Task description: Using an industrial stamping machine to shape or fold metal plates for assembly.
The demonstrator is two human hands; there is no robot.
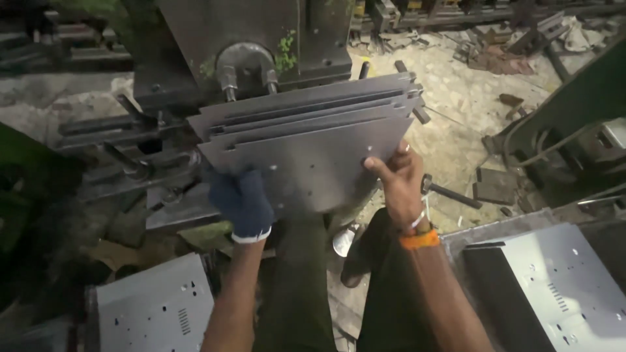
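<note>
Head view: a fanned stack of grey sheet-metal plates (306, 140) is gripped before the press machine (248, 45) by the gloved left hand (242, 203) and bare right hand (401, 179), edges best kept aligned, punched panels (156, 306) lying below.

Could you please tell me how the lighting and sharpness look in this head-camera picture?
Head view: the stack of metal sheets is evenly lit with a soft sheen; the left hand in a dark glove and the bare right hand look slightly soft; the left side falls into deep shadow; the punched panel at lower right shows pale glare.
</note>
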